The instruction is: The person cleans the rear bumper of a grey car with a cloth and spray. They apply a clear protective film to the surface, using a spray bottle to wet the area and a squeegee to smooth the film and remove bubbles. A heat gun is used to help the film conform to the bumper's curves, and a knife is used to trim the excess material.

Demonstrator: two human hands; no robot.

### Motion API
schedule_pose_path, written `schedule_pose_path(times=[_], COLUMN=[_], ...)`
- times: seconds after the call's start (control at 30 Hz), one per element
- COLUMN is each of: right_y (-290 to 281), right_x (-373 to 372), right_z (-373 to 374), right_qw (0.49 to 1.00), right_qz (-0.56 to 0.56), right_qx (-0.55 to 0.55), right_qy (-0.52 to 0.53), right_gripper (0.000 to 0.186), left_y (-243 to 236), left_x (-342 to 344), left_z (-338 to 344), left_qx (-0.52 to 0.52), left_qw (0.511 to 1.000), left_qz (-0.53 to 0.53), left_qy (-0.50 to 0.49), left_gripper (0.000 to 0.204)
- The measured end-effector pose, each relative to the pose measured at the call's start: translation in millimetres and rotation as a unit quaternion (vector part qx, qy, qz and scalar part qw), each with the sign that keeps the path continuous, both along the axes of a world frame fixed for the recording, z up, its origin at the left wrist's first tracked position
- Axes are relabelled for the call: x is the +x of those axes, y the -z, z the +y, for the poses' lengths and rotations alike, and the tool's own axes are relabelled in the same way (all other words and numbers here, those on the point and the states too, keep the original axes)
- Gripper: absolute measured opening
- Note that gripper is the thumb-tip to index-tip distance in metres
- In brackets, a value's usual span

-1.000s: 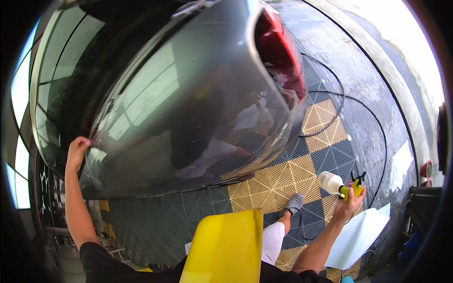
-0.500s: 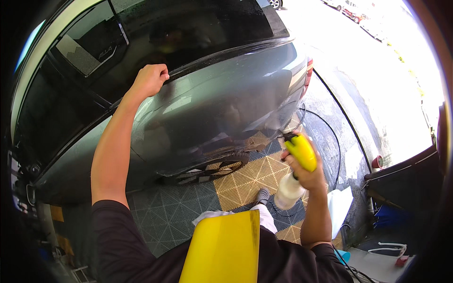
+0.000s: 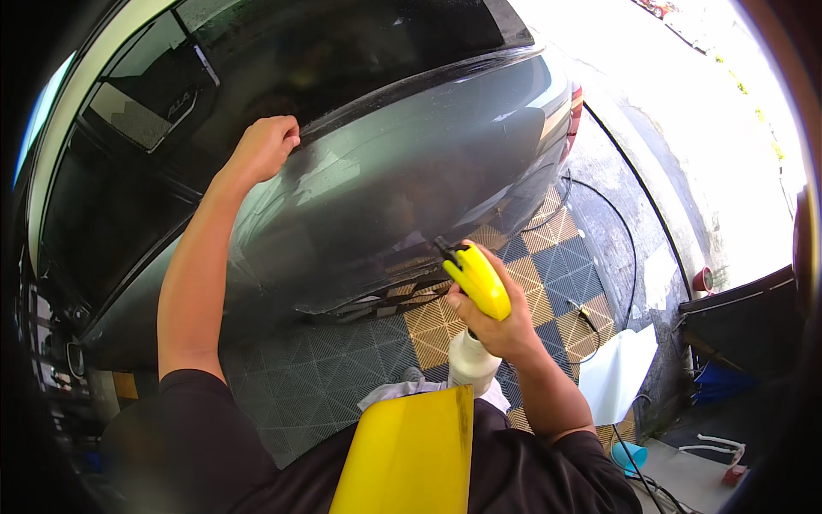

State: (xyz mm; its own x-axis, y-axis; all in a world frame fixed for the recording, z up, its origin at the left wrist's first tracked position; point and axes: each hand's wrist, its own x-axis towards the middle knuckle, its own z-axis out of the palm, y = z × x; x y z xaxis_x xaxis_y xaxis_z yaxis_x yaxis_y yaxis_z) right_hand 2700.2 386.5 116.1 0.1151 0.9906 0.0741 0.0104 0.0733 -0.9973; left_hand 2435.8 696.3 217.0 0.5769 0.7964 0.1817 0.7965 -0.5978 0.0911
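My left hand (image 3: pixel 267 147) is closed at the dark trim under the side window of a grey car (image 3: pixel 428 146), fingertips pinched; what they grip is hidden. Wrinkled clear film (image 3: pixel 321 176) lies on the panel beside and below that hand. My right hand (image 3: pixel 492 313) grips a yellow-and-black spray trigger (image 3: pixel 481 287) on a white bottle (image 3: pixel 473 364), its nozzle pointed toward the panel. A smooth yellow object (image 3: pixel 398 454) lies against my front at the bottom of the view.
Below are grey and tan floor tiles (image 3: pixel 556 257), a black hose (image 3: pixel 629 240) and white sheet (image 3: pixel 616 373). A cyan container (image 3: pixel 628 458) and dark bin-like object (image 3: pixel 728 334) stand at right. A bright paved lane lies beyond the car's rear.
My view has swung up toward the window. My left hand stays pinched near the trim; my right hand has raised the bottle toward the panel and moved slightly left.
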Motion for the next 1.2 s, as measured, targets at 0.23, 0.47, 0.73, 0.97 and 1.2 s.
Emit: schedule_pose_path(times=[0.23,0.47,0.73,0.97,1.2], right_y=[224,555,575,-51,-86], right_x=[125,185,215,73,-36], right_z=[-13,-12,31,46,72], right_qw=[0.962,0.912,0.952,0.886,0.936], right_qz=[0.130,-0.257,-0.071,-0.040,-0.193], right_qx=[-0.215,-0.319,-0.277,0.441,0.268], right_qy=[0.107,0.004,0.114,-0.139,-0.118], right_gripper=[0.028,0.041,0.055,0.054,0.045], left_y=[-9,-23,-11,9,7], left_x=[-2,27,21,-8,-17], left_z=[-17,-35,-12,-10,-2], left_qx=[0.008,-0.007,-0.013,-0.008,0.027], left_qw=[0.998,0.974,0.982,0.996,0.997], left_qz=[0.048,0.082,0.029,-0.029,-0.073], left_qy=[-0.044,-0.210,-0.184,-0.089,-0.020], left_gripper=[0.010,0.017,0.019,0.011,0.013])
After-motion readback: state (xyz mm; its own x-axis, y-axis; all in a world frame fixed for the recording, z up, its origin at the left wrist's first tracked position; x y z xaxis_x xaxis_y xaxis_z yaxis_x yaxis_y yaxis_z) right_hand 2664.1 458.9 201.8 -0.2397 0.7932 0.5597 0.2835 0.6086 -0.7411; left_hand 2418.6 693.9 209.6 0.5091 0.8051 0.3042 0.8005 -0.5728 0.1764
